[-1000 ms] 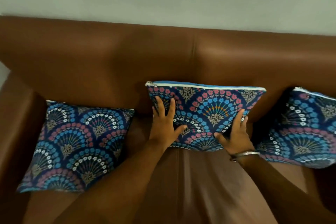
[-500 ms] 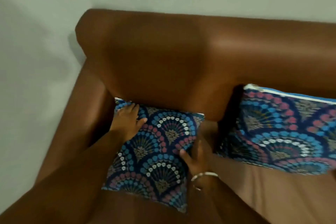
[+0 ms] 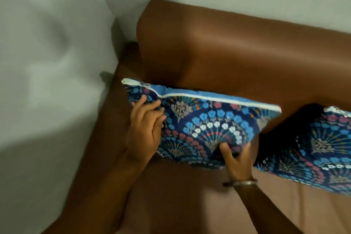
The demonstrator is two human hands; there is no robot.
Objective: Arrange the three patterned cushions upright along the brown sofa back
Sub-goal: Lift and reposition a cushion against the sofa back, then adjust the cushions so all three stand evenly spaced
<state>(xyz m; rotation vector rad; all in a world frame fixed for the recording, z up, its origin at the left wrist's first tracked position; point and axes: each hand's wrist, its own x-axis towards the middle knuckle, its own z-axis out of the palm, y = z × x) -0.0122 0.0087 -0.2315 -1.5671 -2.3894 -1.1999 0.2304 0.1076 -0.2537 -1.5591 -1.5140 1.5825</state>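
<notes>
The left patterned cushion [image 3: 207, 123], dark blue with fan shapes and a white zip along its top edge, stands upright against the brown sofa back [image 3: 237, 47] near the left armrest. My left hand [image 3: 145, 129] grips its left side. My right hand [image 3: 236, 159], with a metal bangle at the wrist, holds its lower right corner. A second patterned cushion [image 3: 319, 150] leans against the sofa back at the right, cut off by the frame edge. The third cushion is out of view.
The sofa's left armrest [image 3: 106, 129] runs down beside a pale grey wall [image 3: 47, 62]. The tan seat [image 3: 190, 195] stretches below the cushions.
The left cushion, lying tilted back on the seat half a second ago, now stands upright with its zip edge on top. Both hands shifted from the middle cushion to it; the view swung left.
</notes>
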